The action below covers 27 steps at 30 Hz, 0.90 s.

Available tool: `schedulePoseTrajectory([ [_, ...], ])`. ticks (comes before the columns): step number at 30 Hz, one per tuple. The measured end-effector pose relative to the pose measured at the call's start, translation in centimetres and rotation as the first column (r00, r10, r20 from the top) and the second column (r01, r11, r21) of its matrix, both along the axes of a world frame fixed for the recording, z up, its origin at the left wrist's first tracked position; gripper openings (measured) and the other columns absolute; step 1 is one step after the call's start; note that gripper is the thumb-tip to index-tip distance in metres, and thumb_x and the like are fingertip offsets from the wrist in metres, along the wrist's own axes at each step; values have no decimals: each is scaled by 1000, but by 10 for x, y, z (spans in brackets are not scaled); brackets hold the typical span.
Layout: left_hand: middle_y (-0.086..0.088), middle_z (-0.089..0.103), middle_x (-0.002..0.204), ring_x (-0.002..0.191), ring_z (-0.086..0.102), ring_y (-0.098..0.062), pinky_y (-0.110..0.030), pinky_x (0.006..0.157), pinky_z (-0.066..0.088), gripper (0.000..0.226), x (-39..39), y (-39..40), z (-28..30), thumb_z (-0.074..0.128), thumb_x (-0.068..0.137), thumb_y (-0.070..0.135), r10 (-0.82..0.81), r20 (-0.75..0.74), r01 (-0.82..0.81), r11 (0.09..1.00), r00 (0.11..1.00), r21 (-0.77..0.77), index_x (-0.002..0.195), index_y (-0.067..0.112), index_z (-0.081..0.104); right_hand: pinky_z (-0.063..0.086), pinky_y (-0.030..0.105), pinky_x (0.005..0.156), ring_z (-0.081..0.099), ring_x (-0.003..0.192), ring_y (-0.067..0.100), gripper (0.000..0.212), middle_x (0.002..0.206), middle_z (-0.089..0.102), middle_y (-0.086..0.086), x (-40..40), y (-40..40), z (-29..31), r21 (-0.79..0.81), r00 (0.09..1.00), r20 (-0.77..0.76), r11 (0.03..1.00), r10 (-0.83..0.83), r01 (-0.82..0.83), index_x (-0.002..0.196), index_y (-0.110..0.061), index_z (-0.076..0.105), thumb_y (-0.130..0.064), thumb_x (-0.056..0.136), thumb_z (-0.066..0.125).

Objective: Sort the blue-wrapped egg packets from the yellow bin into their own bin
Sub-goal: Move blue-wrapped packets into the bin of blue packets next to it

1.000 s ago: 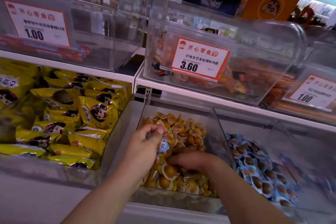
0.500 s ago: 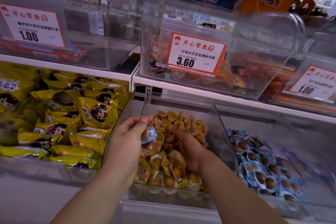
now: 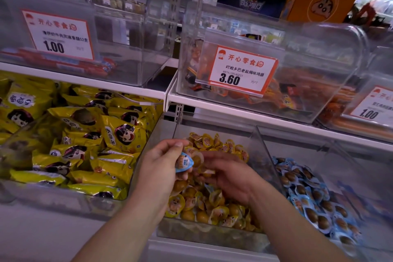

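Observation:
My left hand (image 3: pixel 161 161) holds a blue-wrapped egg packet (image 3: pixel 184 162) between thumb and fingers, just above the left side of the clear bin (image 3: pixel 212 234) full of yellow-wrapped egg packets (image 3: pixel 204 204). My right hand (image 3: pixel 229 176) hovers over the yellow pile, fingers reaching left toward the blue packet; motion blur hides whether it holds anything. Another bit of blue wrapper (image 3: pixel 209 187) pokes out of the yellow pile under my right hand. The neighbouring clear bin on the right (image 3: pixel 331 155) holds several blue-wrapped egg packets (image 3: pixel 306 193).
A clear divider wall (image 3: pixel 268 155) separates the two egg bins. Yellow snack bags (image 3: pixel 85 144) fill the bin to the left. The shelf above carries clear bins with price tags reading 3.60 (image 3: pixel 240 69) and 1.00 (image 3: pixel 58 35). Boxes stand on top.
My left hand lifted the blue packet up out of the yellow pile. My right hand rose from the pile and moved left toward the packet.

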State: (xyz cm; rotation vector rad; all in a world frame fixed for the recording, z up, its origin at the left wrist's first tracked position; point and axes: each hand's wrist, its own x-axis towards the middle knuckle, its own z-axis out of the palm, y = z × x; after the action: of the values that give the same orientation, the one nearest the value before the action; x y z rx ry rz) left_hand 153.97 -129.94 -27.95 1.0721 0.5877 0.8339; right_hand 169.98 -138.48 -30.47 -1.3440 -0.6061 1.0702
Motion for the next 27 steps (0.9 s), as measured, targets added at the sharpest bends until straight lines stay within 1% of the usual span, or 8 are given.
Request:
schedulePoseTrajectory([
  [3,-8,69,81,62,61,-23,-30,51,45,32,2,-2,-1,54,100,15,-4,-10,4,1000,1000,17,78,25,76,59,31,61,71,76,25,36,91,76,6,8,-4,6,-85,738,653,952,-168,293,112,-14,73,7,89,56],
  [5,-11,68,86,62,63,-20,-29,47,46,31,2,-3,-1,55,99,15,-10,-20,10,1000,1000,20,78,24,76,59,38,69,69,81,35,44,97,75,11,18,-8,7,-137,571,815,926,-96,351,115,-19,71,7,88,49],
  [8,-12,68,88,65,63,-22,-29,47,47,28,1,-3,-1,55,99,15,-19,-24,20,999,1000,26,81,21,75,50,8,74,68,104,17,59,110,69,-3,23,-16,5,-298,573,815,910,85,288,124,-18,68,15,83,41],
  [11,-8,70,86,64,63,-20,-29,49,48,25,2,-4,-2,56,99,16,-14,-52,17,998,999,58,83,21,75,47,18,84,63,114,15,53,119,70,-7,19,-22,4,-286,331,931,870,154,402,119,-28,71,5,84,50],
  [14,0,70,87,62,64,-8,-26,49,50,24,4,-7,-2,56,100,17,-26,-105,39,991,994,130,86,22,75,53,29,84,65,108,18,32,114,72,-4,10,-20,-3,-479,355,856,835,376,270,111,-31,71,-16,89,54],
  [18,10,66,96,73,65,-3,-20,52,52,23,2,-9,-4,56,99,20,-17,-181,57,975,983,217,88,29,74,55,36,85,63,111,30,30,122,65,10,3,-15,-15,-755,259,655,598,710,269,120,-21,65,-33,94,58],
  [23,6,66,82,61,53,-19,-30,53,45,37,2,-10,-7,53,93,6,-61,-299,147,950,952,276,91,38,70,54,39,84,64,110,33,25,120,66,13,1,-11,-21,-688,174,705,604,688,402,116,-16,66,-24,93,59],
  [27,8,62,86,49,48,-2,-11,46,39,33,3,-12,-12,53,98,10,10,-377,173,877,926,449,102,41,63,53,32,73,67,100,28,22,107,72,7,-6,-25,-17,-518,200,855,769,478,376,110,-23,68,-22,92,56],
])
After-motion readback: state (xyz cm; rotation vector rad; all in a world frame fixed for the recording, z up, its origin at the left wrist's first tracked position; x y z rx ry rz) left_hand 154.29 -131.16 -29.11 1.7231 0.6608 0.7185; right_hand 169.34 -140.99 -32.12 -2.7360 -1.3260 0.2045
